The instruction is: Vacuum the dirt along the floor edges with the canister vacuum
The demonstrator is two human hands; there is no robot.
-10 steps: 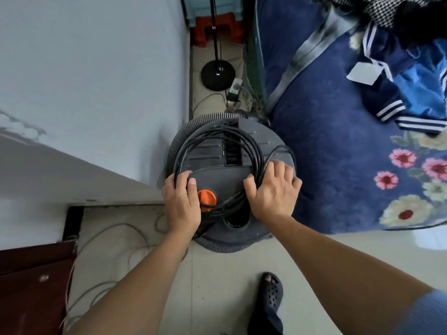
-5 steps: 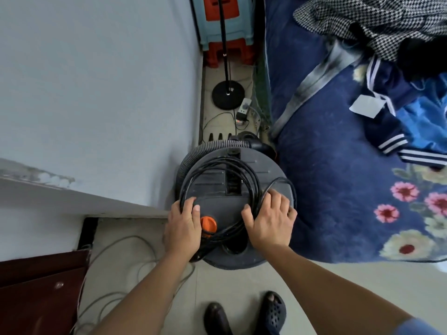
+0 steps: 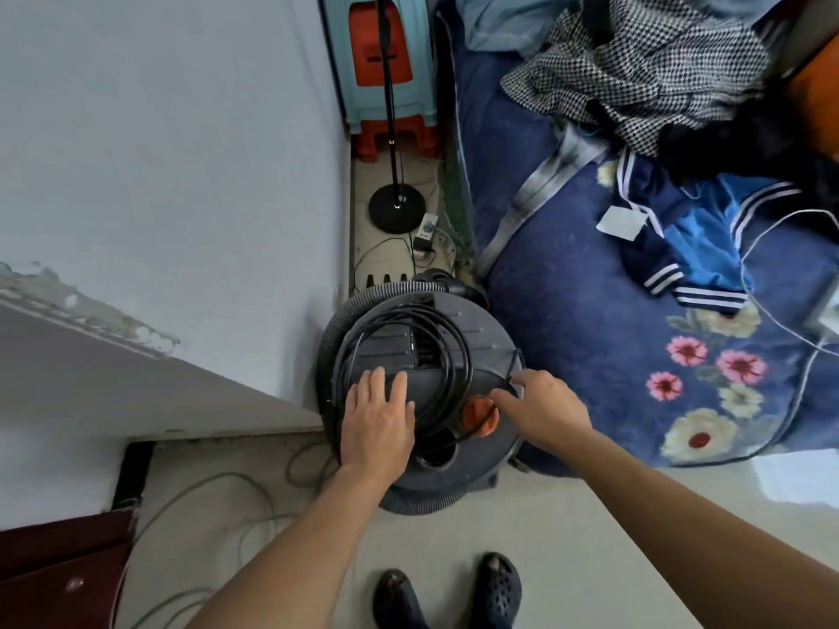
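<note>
The dark grey canister vacuum (image 3: 481, 338) stands on the floor in the gap between the wall and the bed. A ribbed grey hose (image 3: 331, 320) wraps around its body, and a black power cord (image 3: 449, 347) lies coiled on its lid. My left hand (image 3: 377, 419) rests flat on the lid with straight fingers, over the left part of the coil. My right hand (image 3: 545, 406) is at the lid's right rim beside the orange button (image 3: 476, 415), and its thumb and fingers pinch a strand of the cord.
A bed with a blue floral quilt (image 3: 590, 320) and piled clothes fills the right. Behind the vacuum stand a black lamp base (image 3: 396, 206), a power strip (image 3: 426, 229) and stacked stools (image 3: 381, 52). Loose cables (image 3: 218, 506) lie by a dark red door (image 3: 59, 574). My shoes (image 3: 497, 587) are below.
The orange button has swung from beside my left hand to the right side of the lid. My left hand slid onto the lid's middle; my right hand shifted right and took the cord.
</note>
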